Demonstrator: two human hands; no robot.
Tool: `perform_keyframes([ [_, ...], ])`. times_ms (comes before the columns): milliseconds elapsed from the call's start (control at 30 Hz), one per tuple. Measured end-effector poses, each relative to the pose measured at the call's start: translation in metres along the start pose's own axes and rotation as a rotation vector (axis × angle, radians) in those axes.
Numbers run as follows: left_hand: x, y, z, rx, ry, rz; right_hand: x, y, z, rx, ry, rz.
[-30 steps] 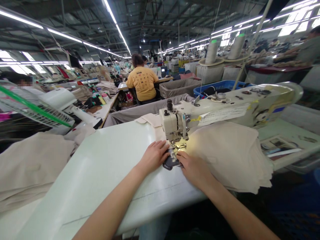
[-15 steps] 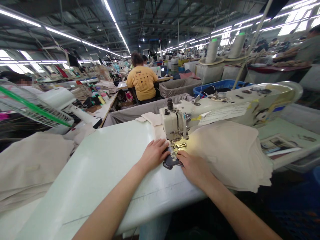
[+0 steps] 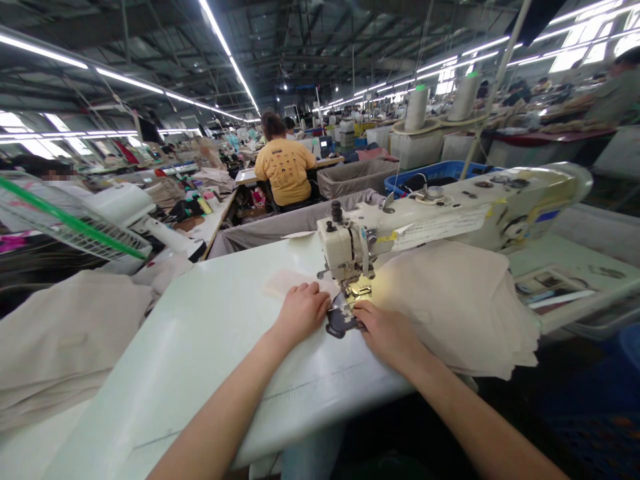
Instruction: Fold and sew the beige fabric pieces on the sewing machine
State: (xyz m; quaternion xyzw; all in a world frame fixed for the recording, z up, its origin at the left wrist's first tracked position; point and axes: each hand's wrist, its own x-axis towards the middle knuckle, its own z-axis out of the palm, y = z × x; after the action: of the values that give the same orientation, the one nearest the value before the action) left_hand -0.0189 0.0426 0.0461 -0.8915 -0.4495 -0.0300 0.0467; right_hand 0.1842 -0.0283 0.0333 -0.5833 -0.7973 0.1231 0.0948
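My left hand [image 3: 304, 310] is closed, its fingers curled over a small beige fabric piece [image 3: 277, 283] just left of the needle area. The fabric is blurred by motion and partly hidden by the hand. My right hand [image 3: 390, 332] rests at the right of the dark needle plate [image 3: 340, 319], thumb and fingers pressed together; what they pinch, if anything, is hidden. A thin light line, perhaps thread, crosses the plate between both hands. Above them stands the sewing machine head [image 3: 345, 250], with a lit brass-coloured guide [image 3: 361, 289] beside the needle.
Right of the needle lies a beige fabric stack [image 3: 450, 300], overhanging the table edge. Another fabric pile [image 3: 70, 333] sits at the left, near a white fan [image 3: 120, 207]. Thread cones [image 3: 416, 108] stand behind the machine. A co-worker in a yellow shirt [image 3: 285, 167] sits ahead.
The beige fabric piece behind the machine head has swung left and lies behind my left hand. That hand has shifted slightly left from the needle plate, fingers more curled. My right hand stays nearly still.
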Motion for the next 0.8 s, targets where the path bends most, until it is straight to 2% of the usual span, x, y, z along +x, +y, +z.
perform_keyframes([
  [100,-0.007,0.006,-0.005,-0.126,-0.028,0.126,-0.003,-0.002,-0.001,0.041,0.033,0.012],
  [200,-0.012,0.018,-0.002,-0.204,0.03,0.21,-0.007,-0.003,0.002,0.066,0.052,-0.006],
  [400,-0.009,0.042,0.015,-0.122,0.031,0.146,-0.013,-0.002,0.008,0.01,0.035,-0.014],
  [800,-0.002,0.049,0.019,-0.1,0.058,0.087,-0.009,0.002,0.005,-0.017,0.014,0.003],
])
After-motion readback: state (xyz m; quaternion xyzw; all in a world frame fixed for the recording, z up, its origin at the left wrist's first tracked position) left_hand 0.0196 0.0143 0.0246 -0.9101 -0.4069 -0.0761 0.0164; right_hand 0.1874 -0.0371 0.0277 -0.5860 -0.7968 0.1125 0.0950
